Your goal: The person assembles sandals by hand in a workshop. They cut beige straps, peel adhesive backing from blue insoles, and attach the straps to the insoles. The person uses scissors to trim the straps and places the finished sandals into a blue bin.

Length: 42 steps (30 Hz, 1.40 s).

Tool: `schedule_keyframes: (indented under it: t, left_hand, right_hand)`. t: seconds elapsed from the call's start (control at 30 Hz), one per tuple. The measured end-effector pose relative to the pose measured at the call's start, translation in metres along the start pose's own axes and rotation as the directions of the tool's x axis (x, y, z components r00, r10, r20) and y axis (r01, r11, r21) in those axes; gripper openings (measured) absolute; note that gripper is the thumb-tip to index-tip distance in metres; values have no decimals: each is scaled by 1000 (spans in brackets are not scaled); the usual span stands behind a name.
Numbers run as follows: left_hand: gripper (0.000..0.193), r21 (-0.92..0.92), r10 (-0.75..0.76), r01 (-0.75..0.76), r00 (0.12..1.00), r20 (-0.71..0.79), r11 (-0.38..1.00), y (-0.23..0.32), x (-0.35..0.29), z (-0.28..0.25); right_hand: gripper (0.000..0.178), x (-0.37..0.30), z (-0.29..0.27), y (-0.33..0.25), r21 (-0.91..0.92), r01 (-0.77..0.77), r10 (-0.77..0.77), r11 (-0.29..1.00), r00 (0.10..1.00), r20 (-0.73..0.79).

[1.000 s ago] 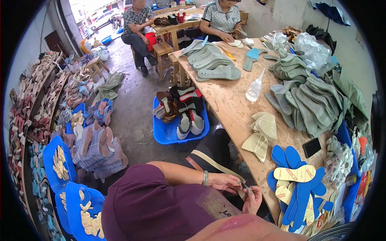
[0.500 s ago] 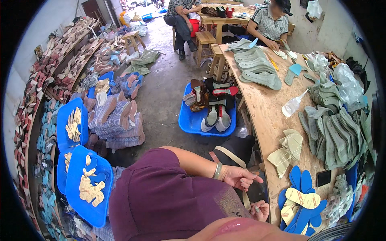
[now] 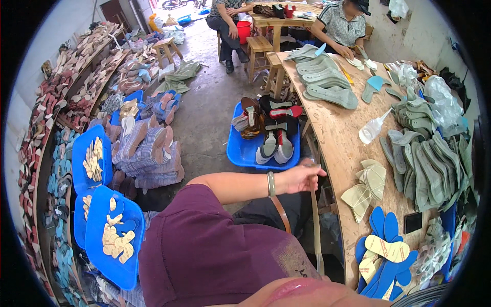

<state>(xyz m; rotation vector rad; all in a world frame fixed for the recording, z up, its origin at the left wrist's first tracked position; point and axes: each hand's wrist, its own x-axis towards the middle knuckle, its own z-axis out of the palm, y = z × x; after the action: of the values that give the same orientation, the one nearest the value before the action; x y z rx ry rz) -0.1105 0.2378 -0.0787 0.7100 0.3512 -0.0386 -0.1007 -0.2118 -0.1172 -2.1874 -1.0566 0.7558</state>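
Observation:
My left hand (image 3: 298, 179), with a bangle (image 3: 271, 184) on its wrist, is stretched out at the table's near-left edge. Its fingers are closed in a pinch on a long narrow beige strip (image 3: 315, 220). One length of the strip runs straight down from the fingers toward my chest; a browner length (image 3: 280, 212) curves below my wrist. My right hand does not show. On the table to the right lie blue and cream insoles (image 3: 387, 250), with folded cream shoe pieces (image 3: 371, 183) just beyond them.
The wooden table (image 3: 335, 148) bears grey-green shoe pieces (image 3: 327, 77), a squeeze bottle (image 3: 373, 128) and a black phone-like slab (image 3: 413, 222). Blue bins (image 3: 263, 166) of soles stand on the floor. Left are stacked soles (image 3: 148, 153) and loaded shelves. A person (image 3: 340, 30) works at the far end; another sits beyond.
My left hand has moved forward, away from my body, drawing the strip out straight. My right hand, seen near my chest before, has gone out of sight.

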Motion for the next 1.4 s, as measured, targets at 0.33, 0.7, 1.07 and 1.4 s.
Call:
schedule_keyframes:
  t: [0.33, 0.7, 1.07, 1.4]
  left_hand:
    - [32, -46, 135, -151, 959, -251, 988, 12, 43, -61]
    - [22, 99, 377, -382, 778, -503, 919, 41, 90, -115]
    - [28, 231, 180, -71, 848, -499, 970, 83, 124, -259]
    - [23, 87, 94, -72, 955, -282, 994, 79, 95, -195]
  right_hand:
    - [30, -64, 37, 129, -500, -451, 662, 740, 620, 420]
    - [32, -122, 16, 223, -243, -691, 704, 681, 709, -46]
    - [20, -324, 93, 214, -517, -732, 880, 443, 466, 93]
    - [21, -67, 33, 37, -171, -761, 735, 626, 649, -195]
